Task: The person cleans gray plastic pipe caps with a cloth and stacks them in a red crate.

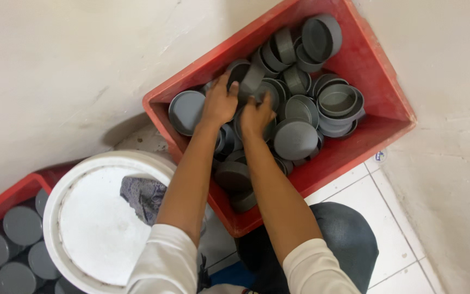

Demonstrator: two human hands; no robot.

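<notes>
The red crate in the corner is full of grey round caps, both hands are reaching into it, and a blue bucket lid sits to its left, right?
Not quite: the bucket lid is white, not blue, as the head view shows. The rest holds: the red crate holds grey round caps, and the left hand and right hand both reach into it.

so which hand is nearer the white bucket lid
Left. The left hand is in the red crate among the grey caps, on the side toward the white bucket lid. The right hand is beside it, slightly farther from the lid.
</notes>
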